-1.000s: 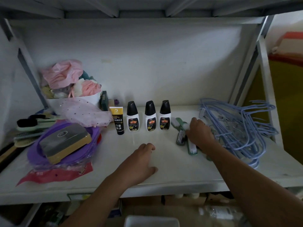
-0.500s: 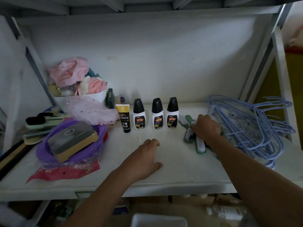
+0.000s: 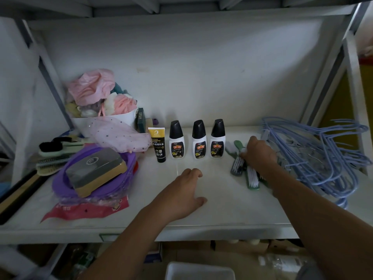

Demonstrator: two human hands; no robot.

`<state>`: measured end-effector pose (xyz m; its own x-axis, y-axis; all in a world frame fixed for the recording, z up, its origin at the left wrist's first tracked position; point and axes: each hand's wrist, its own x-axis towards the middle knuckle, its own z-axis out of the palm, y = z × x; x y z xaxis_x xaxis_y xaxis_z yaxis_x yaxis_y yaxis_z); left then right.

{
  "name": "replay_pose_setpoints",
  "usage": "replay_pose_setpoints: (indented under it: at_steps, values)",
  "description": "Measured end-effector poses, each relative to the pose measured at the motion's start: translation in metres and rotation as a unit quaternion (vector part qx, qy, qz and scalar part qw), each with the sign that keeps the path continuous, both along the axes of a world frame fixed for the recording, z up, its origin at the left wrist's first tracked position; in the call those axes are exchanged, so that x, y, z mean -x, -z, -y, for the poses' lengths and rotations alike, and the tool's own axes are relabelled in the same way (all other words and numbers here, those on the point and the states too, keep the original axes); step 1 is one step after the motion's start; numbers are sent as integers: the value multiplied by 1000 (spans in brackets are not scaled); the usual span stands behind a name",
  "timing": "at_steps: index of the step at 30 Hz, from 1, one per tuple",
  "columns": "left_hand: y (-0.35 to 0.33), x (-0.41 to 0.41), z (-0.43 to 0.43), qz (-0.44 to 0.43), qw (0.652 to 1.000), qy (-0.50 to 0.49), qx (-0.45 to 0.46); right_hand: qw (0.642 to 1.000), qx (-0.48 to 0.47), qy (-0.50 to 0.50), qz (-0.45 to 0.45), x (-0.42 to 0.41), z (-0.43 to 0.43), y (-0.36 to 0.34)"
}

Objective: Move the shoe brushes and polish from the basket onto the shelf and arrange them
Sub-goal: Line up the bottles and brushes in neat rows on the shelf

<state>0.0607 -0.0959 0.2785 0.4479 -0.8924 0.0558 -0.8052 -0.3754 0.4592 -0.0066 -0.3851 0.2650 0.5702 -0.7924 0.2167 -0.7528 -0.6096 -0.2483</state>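
Shelf (image 3: 222, 215): white board, holds all items below.

Hangers (image 3: 314, 158): blue pile, far right, touching the back of the right hand.

Purple basin (image 3: 60, 182): left side, on a red packet (image 3: 84, 209); a grey-and-tan block (image 3: 94, 170) lies tilted in it.

White tub (image 3: 121, 118): rear left, heaped with pink cloth; a pale starred net drapes from it.

Left-edge brushes (image 3: 52, 148): stacked behind the basin, one with black bristles.

Left hand (image 3: 181, 195): palm down on the shelf front, fingers loosely curled, holding nothing, well apart from the brushes.

Right hand (image 3: 258, 154): laid over the brush group, fingers bent down onto the handles; whether they pinch one cannot be told.

Brushes (image 3: 252, 178): green and grey, white bristles up, side by side just right of the bottles; bristle ends jut out toward the shelf front from under the right hand, handle tips show behind it.

Bottles (image 3: 198, 142): three white, black caps, upright in a row, mid-shelf, evenly spaced.

Tube (image 3: 158, 144): black with yellow top, upright, just left of the bottles.

White tray (image 3: 199, 269): below the shelf, only partly in view.
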Motion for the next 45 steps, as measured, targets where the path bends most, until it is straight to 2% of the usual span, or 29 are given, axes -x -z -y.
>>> replay_pose_setpoints:
  at_steps: [14, 18, 21, 25, 27, 30, 32, 34, 37, 39, 45]
  values:
    - [6, -10, -1, 3, 1000, 3, -2, 992, -95, 53, 62, -8, 2, 0]
    - [9, -14, -1, 7, 1000, 5, 5, 975, -131, 17, 179, -7, 9, -4]
    - [10, -16, -4, 18, 1000, 0, 20, 954, -118, -13, 277, -5, -1, -23]
    - [8, -20, -13, 19, 996, -48, 71, 938, -68, -124, 315, 3, -32, -54]
    - [4, -20, -21, -1, 985, -104, 139, 932, -43, -211, 291, 11, -60, -62]
    - [-6, -16, -36, -26, 953, -181, 244, 933, 48, -328, 141, 21, -101, -59]
    - [-8, -15, -47, -38, 941, -198, 273, 922, 35, -379, 76, 21, -119, -53]
    - [-6, -14, -58, -24, 952, -192, 239, 905, 29, -423, 40, 16, -133, -46]
    - [3, -16, -68, 20, 979, -165, 122, 882, 45, -469, -16, 5, -150, -34]
    - [12, -19, -70, 31, 984, -156, 77, 866, 46, -495, -53, -4, -162, -24]
    - [36, -27, -69, 57, 980, -188, 27, 823, 69, -557, -91, -32, -183, 3]
